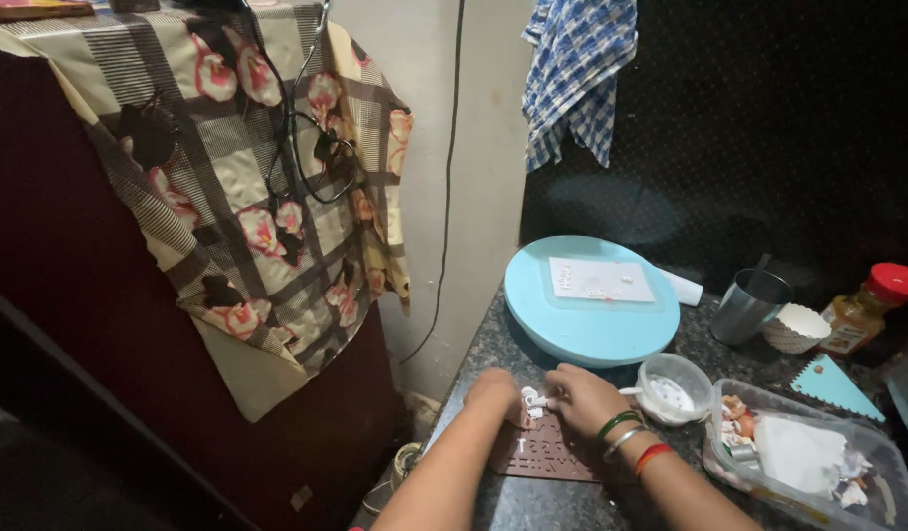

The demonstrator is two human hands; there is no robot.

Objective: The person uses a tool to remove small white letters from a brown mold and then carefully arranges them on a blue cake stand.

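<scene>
Both hands rest on a brown mould [544,454] at the bench [493,344] edge: the left hand [493,388] curled on its top corner, the right hand [584,398] seemingly pinching small white pieces [532,400] between them. A small tub [675,387] sits just right of the right hand, a blue turntable [589,305] beyond both hands.

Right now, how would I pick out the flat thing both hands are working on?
Find the big round light-blue turntable on the dark speckled counter. Just in front of it, the left hand and right hand press on a flat brown mould embossed with small characters. Unlike the clear tubs to its right, it is thin, dark and bears white bits.
</scene>
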